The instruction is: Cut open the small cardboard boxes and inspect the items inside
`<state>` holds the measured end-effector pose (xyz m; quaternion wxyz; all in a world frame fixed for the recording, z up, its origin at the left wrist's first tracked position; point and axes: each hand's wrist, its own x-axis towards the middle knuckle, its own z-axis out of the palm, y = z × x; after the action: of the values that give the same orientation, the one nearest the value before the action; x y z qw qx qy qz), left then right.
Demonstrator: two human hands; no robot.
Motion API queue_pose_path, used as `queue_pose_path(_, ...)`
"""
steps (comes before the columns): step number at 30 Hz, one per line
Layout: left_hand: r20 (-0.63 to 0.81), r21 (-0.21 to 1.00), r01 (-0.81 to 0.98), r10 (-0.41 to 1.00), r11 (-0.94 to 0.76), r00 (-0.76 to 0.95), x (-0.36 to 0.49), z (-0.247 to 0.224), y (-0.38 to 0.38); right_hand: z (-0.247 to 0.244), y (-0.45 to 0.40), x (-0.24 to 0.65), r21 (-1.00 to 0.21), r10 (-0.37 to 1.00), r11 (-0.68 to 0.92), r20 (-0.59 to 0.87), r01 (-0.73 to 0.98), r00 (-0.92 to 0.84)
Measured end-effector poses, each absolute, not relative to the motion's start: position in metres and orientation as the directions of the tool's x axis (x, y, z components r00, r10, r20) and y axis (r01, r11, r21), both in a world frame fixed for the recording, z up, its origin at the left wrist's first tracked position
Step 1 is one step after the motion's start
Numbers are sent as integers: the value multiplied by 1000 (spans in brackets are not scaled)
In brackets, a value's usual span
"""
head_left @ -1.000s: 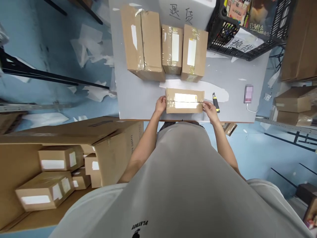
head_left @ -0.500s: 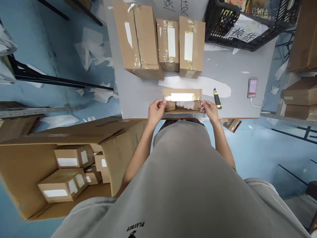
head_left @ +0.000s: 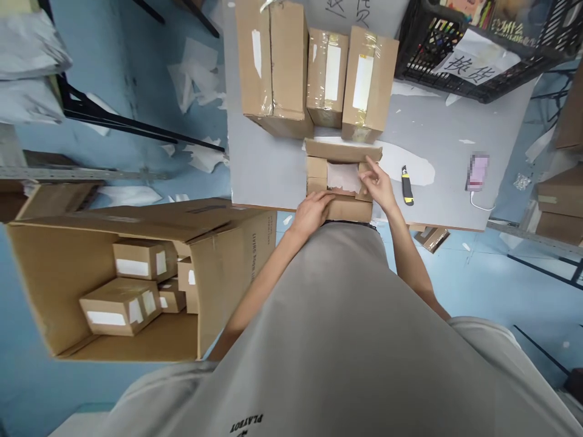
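Head view: a pale grey bench (head_left: 268, 164), its near edge by the person's waist.
Black crate (head_left: 449, 64): far right on the bench.
Taped cartons (head_left: 325, 79): three, behind the opened one.
Opened carton (head_left: 317, 167): near bench edge, pale paper (head_left: 344, 177) inside.
Left hand (head_left: 313, 212): on its near side, fingers curved; I cannot tell whether clamped.
Right hand (head_left: 379, 186): at its right side, index finger apart; grip unclear.
Utility knife (head_left: 407, 186): further right.

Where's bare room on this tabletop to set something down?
Left of the open box, in front of the large carton; also between the cutter and pink device. Crowded: the far side, with cartons and black crate, and the box itself, with left hand and right hand there.
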<state>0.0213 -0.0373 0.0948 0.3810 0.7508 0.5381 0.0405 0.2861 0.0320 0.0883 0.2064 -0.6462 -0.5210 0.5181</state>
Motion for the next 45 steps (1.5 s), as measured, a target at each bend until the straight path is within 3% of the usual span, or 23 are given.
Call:
queue_pose_path(2,-374,582,795,811,-173,450,31,91,-33,92,43,280,-745,901,-245,-411,620,-137)
queue_pose_path(5,-405,529,816,777,-231,482,44,91,-25,104,54,272,-550,861,-3,-426,835,-277)
queue_pose_path(9,-416,432,863,791,-263,449,44,94,-19,116,56,264,-327,763,221,-528,919,-372)
queue_pose_path(13,-390,423,880,833,-218,393,24,93,-17,120,54,260,-244,723,283,-582,928,-374)
queue_pose_path(20,-364,509,816,790,-275,494,29,83,-9,133,55,246,-208,647,371,-641,905,-413)
queue_pose_path(26,-374,504,832,810,-230,451,29,79,-3,161,43,254,-209,689,357,-600,910,-408)
queue_pose_path(33,-324,567,792,824,-224,465,25,87,-4,183,20,295,-156,799,124,-570,980,-192)
queue_pose_path(39,-353,592,753,748,-286,561,63,87,12,175,7,305,-173,829,-31,-554,984,-71)
queue_pose_path(45,-468,495,811,691,-312,552,98,62,49,168,-5,301,-218,845,-73,-532,973,-56)
